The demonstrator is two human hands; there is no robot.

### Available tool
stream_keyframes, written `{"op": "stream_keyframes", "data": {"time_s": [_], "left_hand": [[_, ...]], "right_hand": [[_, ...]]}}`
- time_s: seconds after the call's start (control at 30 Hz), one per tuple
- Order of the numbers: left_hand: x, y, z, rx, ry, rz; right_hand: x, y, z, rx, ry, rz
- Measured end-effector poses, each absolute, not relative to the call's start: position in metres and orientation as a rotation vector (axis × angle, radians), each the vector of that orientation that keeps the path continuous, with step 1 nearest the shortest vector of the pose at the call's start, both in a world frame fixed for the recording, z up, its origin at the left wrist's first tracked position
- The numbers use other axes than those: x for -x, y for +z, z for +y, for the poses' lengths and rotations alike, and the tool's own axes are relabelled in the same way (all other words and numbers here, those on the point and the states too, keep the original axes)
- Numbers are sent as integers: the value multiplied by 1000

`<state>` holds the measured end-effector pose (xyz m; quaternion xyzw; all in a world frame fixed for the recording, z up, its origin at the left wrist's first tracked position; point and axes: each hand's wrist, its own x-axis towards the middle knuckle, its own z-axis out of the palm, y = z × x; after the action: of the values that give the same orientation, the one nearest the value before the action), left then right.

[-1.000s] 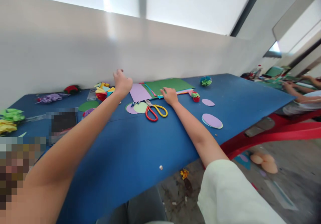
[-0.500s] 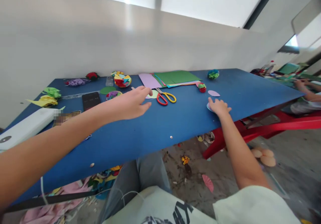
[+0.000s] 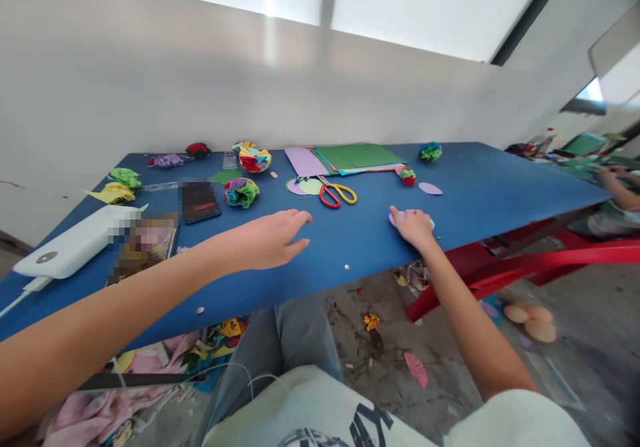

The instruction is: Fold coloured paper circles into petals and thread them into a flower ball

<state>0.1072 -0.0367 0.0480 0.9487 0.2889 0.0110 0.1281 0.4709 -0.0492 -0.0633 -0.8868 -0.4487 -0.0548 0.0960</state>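
My right hand (image 3: 415, 228) is closed over a lilac paper circle (image 3: 397, 218), low over the right part of the blue table. A pale blue edge shows beside its fingers; how they grip is partly hidden. My left hand (image 3: 277, 240) hovers over the middle of the table with thumb and fingers apart, holding nothing. Beyond it lie scissors (image 3: 339, 193) with one red and one yellow handle, next to pale green and lilac paper circles (image 3: 311, 186). Another lilac circle (image 3: 431, 189) lies flat beyond my right hand.
Coloured paper sheets (image 3: 355, 156) are stacked by the wall. Several crepe-paper flowers (image 3: 241, 192) stand about the table. On the left are a phone (image 3: 200, 200) and a white cabled device (image 3: 75, 243). A red chair (image 3: 500, 267) stands right, near another person's arm (image 3: 623, 190).
My right hand has slid left and nearer, and the paper under it has moved along. My left hand has drawn back a little from the scissors and circles, still with nothing in it.
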Motion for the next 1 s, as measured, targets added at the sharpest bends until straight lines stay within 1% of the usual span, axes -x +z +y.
{"op": "stream_keyframes", "data": {"time_s": [0.13, 0.27, 0.37, 0.47, 0.53, 0.63, 0.73, 0.87, 1.0], "left_hand": [[-114, 35, -31, -2854, 1, 830], [-122, 14, -28, -2954, 81, 805], [-136, 2, -29, -2982, 109, 769], [-157, -9, -30, -2989, 97, 711], [-173, -16, -28, -2976, 85, 683], [-198, -30, -20, -2941, 68, 680], [-219, -41, -11, -2927, 95, 678], [-236, -49, -7, -2929, 247, 664], [-236, -55, -7, -2911, 411, 661]], "right_hand": [[-410, -71, -44, 2416, -169, -1594], [-366, -76, -35, 2266, -214, -1715], [-378, -64, -34, 2244, -279, -1673], [-421, -46, -47, 2339, -405, -1423], [-452, -40, -60, 2445, -432, -1243], [-483, -45, -76, 2559, -297, -1195], [-488, -61, -83, 2570, -178, -1260], [-471, -72, -80, 2494, -64, -1353], [-436, -68, -81, 2350, 90, -1505]]}}
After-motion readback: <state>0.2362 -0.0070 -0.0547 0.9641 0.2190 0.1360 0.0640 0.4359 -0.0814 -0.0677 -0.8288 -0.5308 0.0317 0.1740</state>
